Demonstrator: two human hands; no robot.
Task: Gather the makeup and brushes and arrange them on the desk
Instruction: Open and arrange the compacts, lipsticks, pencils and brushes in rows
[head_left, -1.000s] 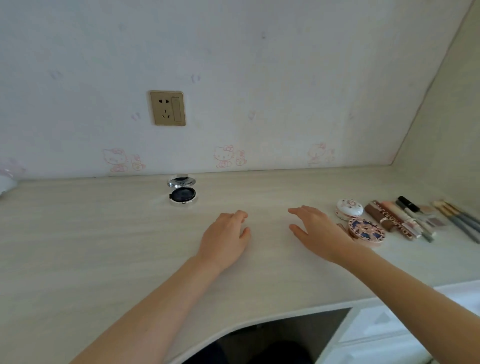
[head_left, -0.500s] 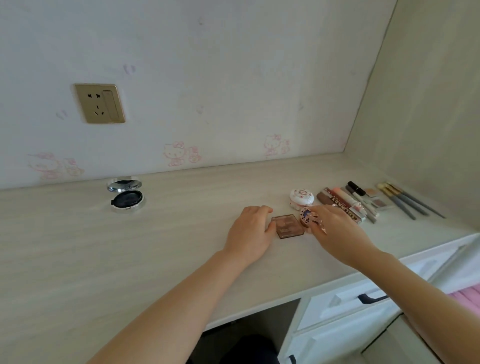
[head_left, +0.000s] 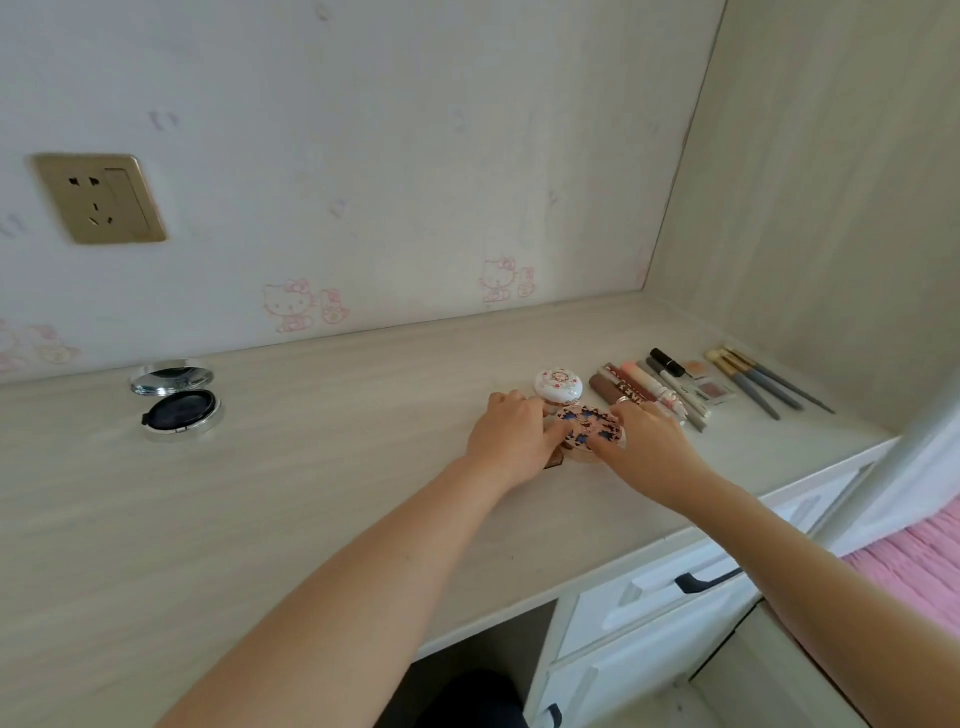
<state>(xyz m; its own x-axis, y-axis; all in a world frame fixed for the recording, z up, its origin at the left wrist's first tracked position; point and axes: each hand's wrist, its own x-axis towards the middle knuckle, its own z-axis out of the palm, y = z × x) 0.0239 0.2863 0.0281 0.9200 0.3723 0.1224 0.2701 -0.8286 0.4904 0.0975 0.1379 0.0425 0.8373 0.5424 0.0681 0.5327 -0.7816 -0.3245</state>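
Left hand (head_left: 511, 434), right hand (head_left: 649, 447) pinch round compact (head_left: 589, 427): pink rim, blue-brown patterned lid.

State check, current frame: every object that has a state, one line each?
Black round cushion compact with silver mirrored lid: open, lid up.
White round floral jar: closed.
Pink-and-blue patterned round compact: closed, held between left hand and right hand.
White drawer with black handle: shut.
Gold wall socket: nothing plugged in.

A gold socket (head_left: 98, 199) sits on cartoon-cat wallpaper (head_left: 288, 306).
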